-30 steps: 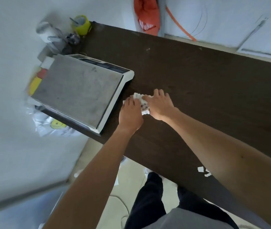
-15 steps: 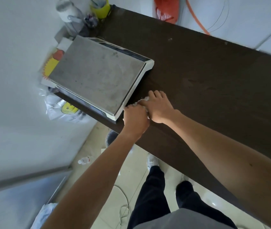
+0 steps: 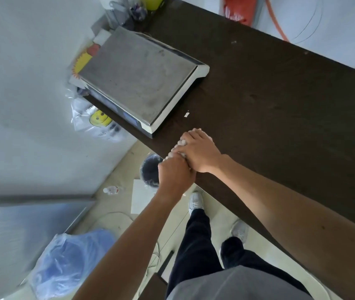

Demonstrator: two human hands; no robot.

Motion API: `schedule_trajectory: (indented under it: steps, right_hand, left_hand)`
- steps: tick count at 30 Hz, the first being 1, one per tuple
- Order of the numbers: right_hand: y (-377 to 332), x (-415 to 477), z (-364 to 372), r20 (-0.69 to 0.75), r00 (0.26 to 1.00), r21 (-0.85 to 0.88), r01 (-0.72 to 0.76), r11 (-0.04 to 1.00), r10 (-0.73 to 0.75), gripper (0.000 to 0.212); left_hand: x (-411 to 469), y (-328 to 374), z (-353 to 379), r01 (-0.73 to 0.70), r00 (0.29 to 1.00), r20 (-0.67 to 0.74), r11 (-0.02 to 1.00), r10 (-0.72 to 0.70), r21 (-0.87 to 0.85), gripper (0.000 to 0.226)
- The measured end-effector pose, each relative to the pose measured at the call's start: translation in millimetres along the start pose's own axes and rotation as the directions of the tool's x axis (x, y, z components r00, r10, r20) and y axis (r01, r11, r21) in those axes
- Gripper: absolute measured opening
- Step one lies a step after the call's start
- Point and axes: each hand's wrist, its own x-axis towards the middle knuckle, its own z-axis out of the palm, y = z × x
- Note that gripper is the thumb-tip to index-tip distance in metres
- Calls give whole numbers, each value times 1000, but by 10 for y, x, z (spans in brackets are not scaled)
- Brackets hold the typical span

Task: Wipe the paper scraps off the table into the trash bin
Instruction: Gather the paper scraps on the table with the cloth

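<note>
The white paper scraps (image 3: 182, 142) are bunched at the near edge of the dark table (image 3: 280, 100), mostly hidden under my hands. My right hand (image 3: 200, 151) lies over the bunch with its fingers curled around it. My left hand (image 3: 175, 173) is curled at the table's edge, pressed against the right hand, with bits of white showing between them. One stray scrap (image 3: 186, 114) lies on the table beside the scale. The round dark trash bin (image 3: 150, 169) stands on the floor just below and left of my hands, partly hidden by the left hand.
A grey weighing scale (image 3: 137, 83) takes up the table's left end, with containers behind it. On the floor are a white sheet (image 3: 141, 198), a small bottle (image 3: 111, 189), a blue plastic bag (image 3: 68, 263) and my feet (image 3: 196, 201). A wall runs along the left.
Both hands have dragged the bunch of scraps toward the near table edge, past the scale's corner. The view has tilted down, so the trash bin and floor now show.
</note>
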Motion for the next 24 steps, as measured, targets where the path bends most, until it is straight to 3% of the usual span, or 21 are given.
schedule_trajectory:
  steps: [2,5,8,17,24]
  right_hand:
    - [27,-111,37,0,999,-3,44,999,-44,47]
    - [144,-241,75,16,995,-26,95,995,-94,35]
    - [268,-379,67,22,995,19,95,995,-95,37]
    - [710,-1156,52,-24,996,90,-85,992,88,40]
    - [1234,-2025,-20,-27,959,109,-279,954,283,49]
  left_hand:
    - [-74,98,54,13,999,33,998,-11,-59,43]
    - [-114,265,64,2,1000,24,998,0,-65,42]
    - [-127,412,25,-48,999,2,998,48,-51,42]
    - [-256,1122,-84,-202,979,-38,979,202,-16,36]
    - [-385,1906,-256,-447,894,-88,890,440,-88,40]
